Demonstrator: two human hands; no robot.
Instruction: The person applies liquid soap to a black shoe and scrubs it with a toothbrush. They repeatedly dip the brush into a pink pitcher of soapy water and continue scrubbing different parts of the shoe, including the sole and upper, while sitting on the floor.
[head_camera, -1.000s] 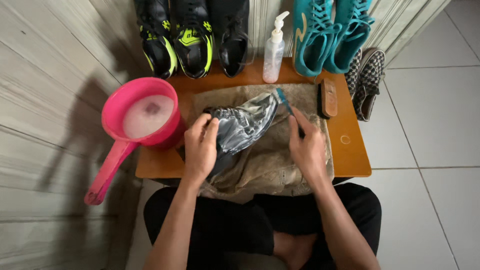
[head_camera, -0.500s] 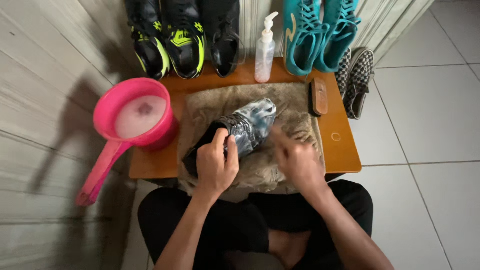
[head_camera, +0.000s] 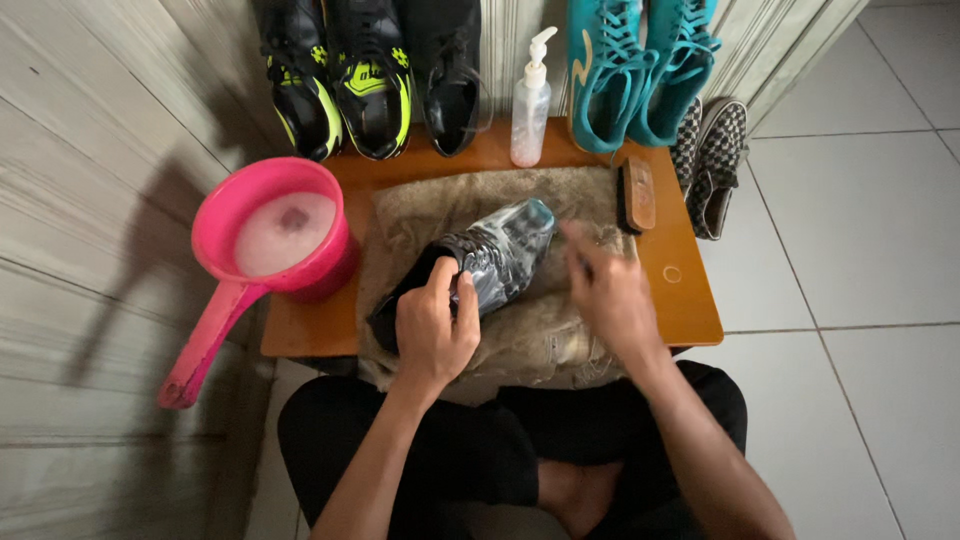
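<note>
A silver and black sports shoe (head_camera: 500, 255) lies on its side on a brown towel (head_camera: 440, 205) spread over a low wooden table (head_camera: 690, 290). My left hand (head_camera: 435, 330) grips the shoe at its black heel opening. My right hand (head_camera: 610, 295) is just right of the shoe's toe, blurred by motion, with its fingers closed on a thin small brush that is mostly hidden.
A pink dipper (head_camera: 240, 290) of soapy water stands at the table's left edge. A pump bottle (head_camera: 530, 100) and a wooden brush (head_camera: 637, 193) are at the back. Black-and-yellow shoes (head_camera: 340, 80), a black shoe (head_camera: 455, 70), teal shoes (head_camera: 640, 70) and checkered shoes (head_camera: 715, 160) line the wall.
My right hand has swept down and right, from the shoe's toe to beside it. My left hand has slid lower on the heel. The view has shifted a little.
</note>
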